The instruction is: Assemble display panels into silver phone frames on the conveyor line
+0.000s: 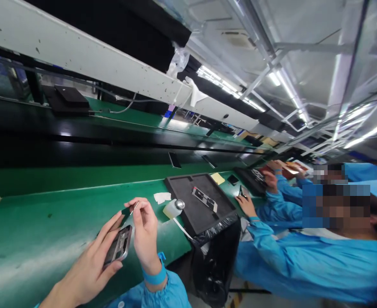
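Observation:
My left hand (94, 261) is wrapped round an opened smartphone (122, 246), its inner parts facing up and its frame silvery. My right hand (146, 229) is close above the phone's far end. Its thumb and fingers pinch a thin piece with a bright edge (135, 207); what kind it is I cannot make out. A dark, flat part (125, 218) shows between the two hands, partly hidden by fingers. To the right of my right hand stands a small bottle (171, 209) with a metal cap and yellowish liquid. White paper (162, 197) lies just behind the bottle.
A dark foam tray (178, 187) holds a phone part (204, 199). In front of it hangs a black plastic bag (216, 261). Two dark panels lie on the black belt (127, 160) behind the green bench (57, 214). Co-workers in blue sleeves (272, 248) sit at right.

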Demonstrator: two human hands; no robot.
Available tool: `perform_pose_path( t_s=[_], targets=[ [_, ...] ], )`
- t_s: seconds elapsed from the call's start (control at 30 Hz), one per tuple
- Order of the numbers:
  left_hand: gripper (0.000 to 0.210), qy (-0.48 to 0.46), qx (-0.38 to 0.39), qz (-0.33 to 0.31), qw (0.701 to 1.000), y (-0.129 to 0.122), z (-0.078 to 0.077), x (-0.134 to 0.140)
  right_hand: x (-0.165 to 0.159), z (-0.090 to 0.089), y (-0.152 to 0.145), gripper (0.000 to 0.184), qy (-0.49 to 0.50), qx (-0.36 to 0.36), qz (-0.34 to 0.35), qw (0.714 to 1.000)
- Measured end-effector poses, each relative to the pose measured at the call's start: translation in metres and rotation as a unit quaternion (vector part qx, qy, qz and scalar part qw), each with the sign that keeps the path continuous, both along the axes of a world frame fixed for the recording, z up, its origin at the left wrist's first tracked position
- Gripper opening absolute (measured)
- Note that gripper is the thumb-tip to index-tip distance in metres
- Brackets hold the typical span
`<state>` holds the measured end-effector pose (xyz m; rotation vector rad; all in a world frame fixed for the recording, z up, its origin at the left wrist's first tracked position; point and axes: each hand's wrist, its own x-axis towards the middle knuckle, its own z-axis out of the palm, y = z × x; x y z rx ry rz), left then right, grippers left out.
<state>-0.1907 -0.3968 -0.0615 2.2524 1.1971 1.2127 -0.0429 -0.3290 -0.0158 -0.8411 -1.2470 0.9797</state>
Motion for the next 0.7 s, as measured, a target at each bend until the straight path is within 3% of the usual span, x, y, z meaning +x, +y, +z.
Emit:
perform_pose_path(
  t_s=[0.3, 0.43, 0.53, 0.7],
  targets=[
    [0.063, -0.027, -0.100, 0.020, 0.994, 0.010, -0.017, -0.013, 0.003, -0.024, 0.031, 0.020, -0.049, 0.014, 0.058, 0.997],
    [0.068, -0.027, -0.111, 0.026, 0.993, 0.013, -0.009, -0.012, -0.002, -0.035, 0.040, 0.016, -0.029, 0.014, 0.081, 0.996],
    [0.068, -0.014, -0.122, 0.022, 0.992, 0.013, -0.001, -0.011, -0.009, -0.040, 0.039, 0.015, -0.014, 0.024, 0.061, 0.998],
    [0.064, -0.023, -0.150, -0.008, 0.988, 0.009, -0.002, -0.012, 0.001, -0.031, 0.030, 0.018, -0.056, 0.054, 0.026, 0.997]
  ],
)
